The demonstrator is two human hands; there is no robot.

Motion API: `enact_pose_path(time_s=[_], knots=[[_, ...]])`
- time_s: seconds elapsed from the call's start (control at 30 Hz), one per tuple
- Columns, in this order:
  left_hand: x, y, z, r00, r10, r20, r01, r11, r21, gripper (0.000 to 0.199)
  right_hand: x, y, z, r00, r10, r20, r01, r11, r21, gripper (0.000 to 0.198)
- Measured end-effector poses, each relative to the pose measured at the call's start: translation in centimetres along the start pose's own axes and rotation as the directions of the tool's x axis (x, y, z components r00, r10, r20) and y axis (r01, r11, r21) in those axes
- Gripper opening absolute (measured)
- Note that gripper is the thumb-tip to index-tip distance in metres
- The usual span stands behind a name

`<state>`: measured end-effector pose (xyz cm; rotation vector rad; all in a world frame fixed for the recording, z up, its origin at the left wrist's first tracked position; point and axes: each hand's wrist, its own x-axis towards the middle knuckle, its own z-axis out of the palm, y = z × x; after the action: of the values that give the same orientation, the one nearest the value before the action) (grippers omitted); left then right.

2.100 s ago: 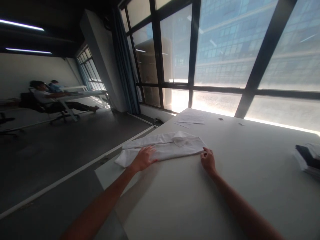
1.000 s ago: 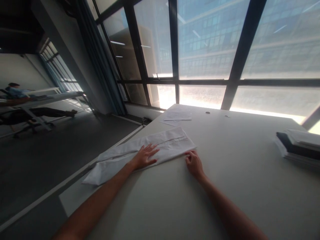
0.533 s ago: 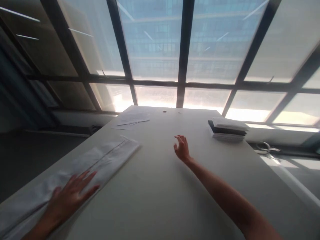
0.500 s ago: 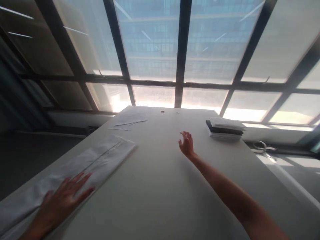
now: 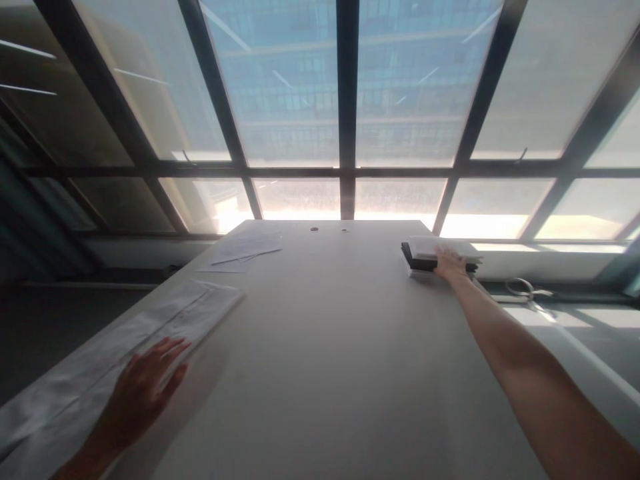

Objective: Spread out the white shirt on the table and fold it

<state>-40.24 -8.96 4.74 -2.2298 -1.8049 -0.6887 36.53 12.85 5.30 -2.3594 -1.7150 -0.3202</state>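
A long white plastic packet (image 5: 175, 317) with a lengthwise seam lies along the table's left side. Over its right edge is my left hand (image 5: 145, 383), fingers stretched and slightly spread. Whether that palm presses on the packet, I cannot tell. On the far right of the table sits a stack of flat white and black items (image 5: 419, 257), seemingly folded packets. My right hand (image 5: 451, 263) reaches to the stack's front edge, its fingers laid over the upper layers. The thumb is hard to make out, and no layer is lifted.
Loose white paper sheets (image 5: 245, 252) lie at the back left of the white table (image 5: 320, 373). Two small holes show near its far edge. Beyond the right edge stands a metal ring-shaped object (image 5: 520, 288). Large framed windows (image 5: 295, 87) rise behind the table.
My right hand has moved right from above the bare table to the stack. My left hand stays near the packet, its fingers closer together. The view has shifted slightly right.
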Motion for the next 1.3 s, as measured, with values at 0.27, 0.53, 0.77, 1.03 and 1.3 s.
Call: enact_pose_path(time_s=[0.27,0.53,0.77,1.03,1.3], knots=[[1.6,8.3,5.9,0.984,0.144,0.106,-0.119,0.971,-0.206,0.039,-2.0,-0.1,-0.2,0.988,-0.149,-0.046,0.148,0.989,-0.026,0.033],[4.4,15.5,10.3,0.931,0.291,0.22,-0.185,0.896,-0.403,0.038,-10.7,-5.3,-2.9,0.924,-0.38,-0.036,0.378,0.925,-0.052,0.028],[6.4,22.7,12.5,0.908,0.363,0.211,-0.175,0.783,-0.596,0.033,-11.7,-8.6,-7.0,0.712,-0.702,0.022,0.661,0.681,0.315,0.026],[6.9,24.3,11.3,0.96,0.166,0.226,0.116,0.498,-0.86,0.032,-10.4,-12.9,-11.3,0.942,-0.316,-0.113,0.307,0.671,0.675,0.033],[8.8,25.5,6.9,0.927,0.035,0.374,0.375,-0.102,-0.921,0.076,-11.7,-23.6,-23.0,0.928,-0.305,0.215,-0.23,-0.012,0.973,0.02]])
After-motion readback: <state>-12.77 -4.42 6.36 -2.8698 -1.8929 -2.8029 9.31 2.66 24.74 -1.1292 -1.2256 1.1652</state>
